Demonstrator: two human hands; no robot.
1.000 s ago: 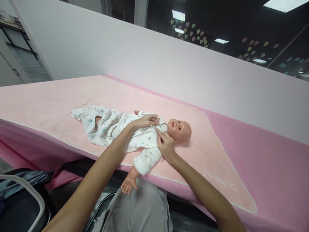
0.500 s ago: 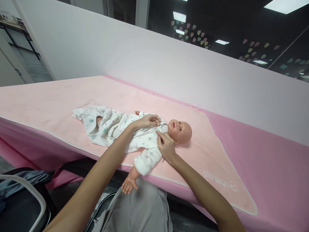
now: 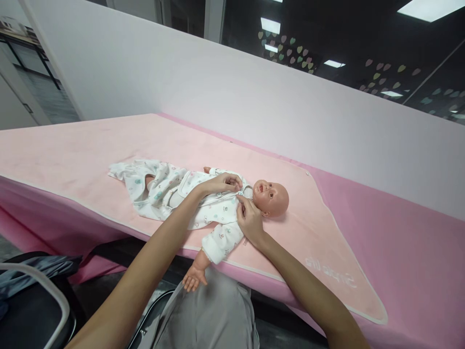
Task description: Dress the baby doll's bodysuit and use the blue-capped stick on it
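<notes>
Left hand [image 3: 224,182] and right hand [image 3: 251,220] below the doll's [image 3: 272,198] chin
Fingers curl inward; whether they pinch its shirt [image 3: 218,211], partly hidden, cannot be told

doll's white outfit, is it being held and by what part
The right hand appears to pinch the white outfit at its front, just below the neck; the left hand is there too, but whether it grips cannot be told.
</notes>
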